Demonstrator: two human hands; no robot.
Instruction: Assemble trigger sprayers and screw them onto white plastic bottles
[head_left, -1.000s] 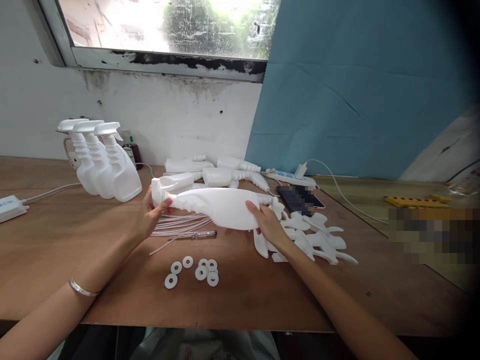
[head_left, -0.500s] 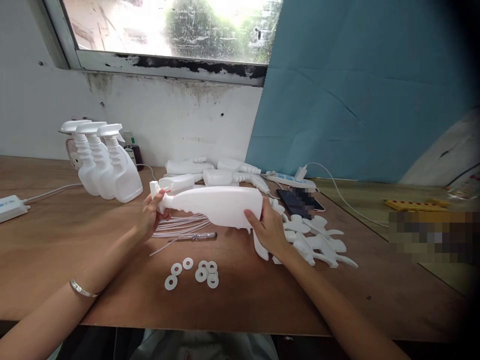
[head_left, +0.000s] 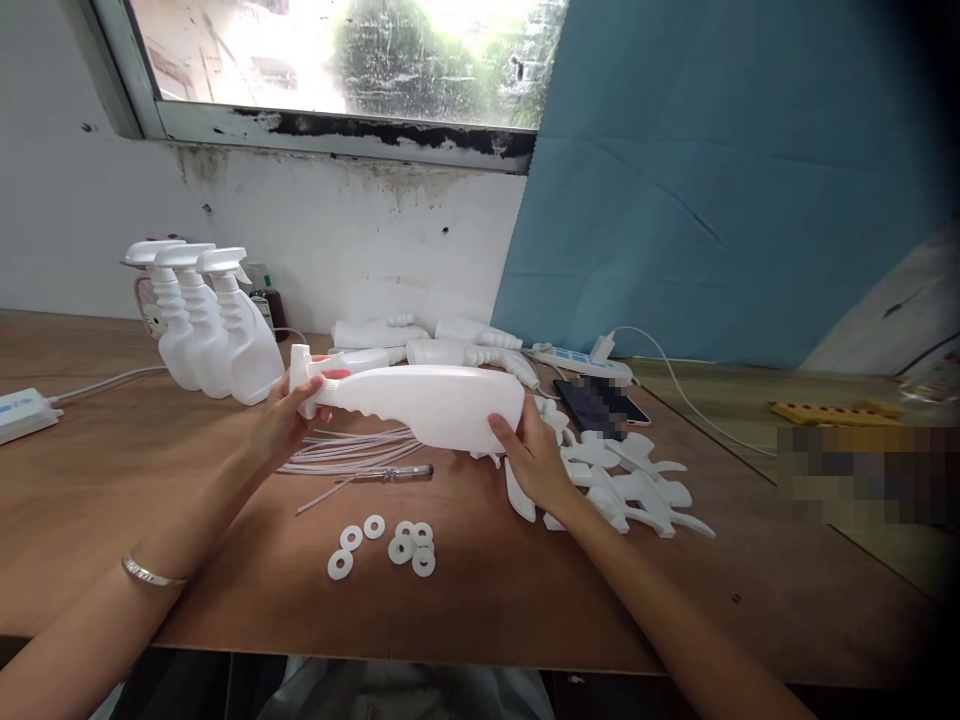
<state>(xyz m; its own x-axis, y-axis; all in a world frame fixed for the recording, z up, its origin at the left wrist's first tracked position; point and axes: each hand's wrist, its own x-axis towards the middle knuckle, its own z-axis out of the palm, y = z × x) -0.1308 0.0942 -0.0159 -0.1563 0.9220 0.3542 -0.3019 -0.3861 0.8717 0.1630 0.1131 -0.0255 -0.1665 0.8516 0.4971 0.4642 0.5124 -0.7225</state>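
Note:
A white plastic spray bottle (head_left: 442, 405) lies sideways in the air between my hands, its neck toward the left. My left hand (head_left: 281, 415) is closed round the collar of the white trigger spray head (head_left: 300, 365) at the neck; the fingers partly hide the joint. At the other end, my right hand (head_left: 536, 455) grips the bottle's base, thumb on the near side. Below the bottle lie thin white tubes (head_left: 352, 455) and a clear-handled screwdriver (head_left: 405, 472). Several white ring washers (head_left: 401, 550) are scattered nearer to me.
Three white bottles with spray heads (head_left: 251, 345) stand at the left. More bottles (head_left: 457, 352) lie along the wall, and loose spray heads (head_left: 637, 485) are piled at the right. Behind them are phones (head_left: 589, 405) and a power strip (head_left: 581, 362). Another power strip (head_left: 26, 412) sits far left.
My left hand has shifted slightly left and its grip on the spray head has turned. The head is rotated a little against the bottle. My right hand has stayed at the base.

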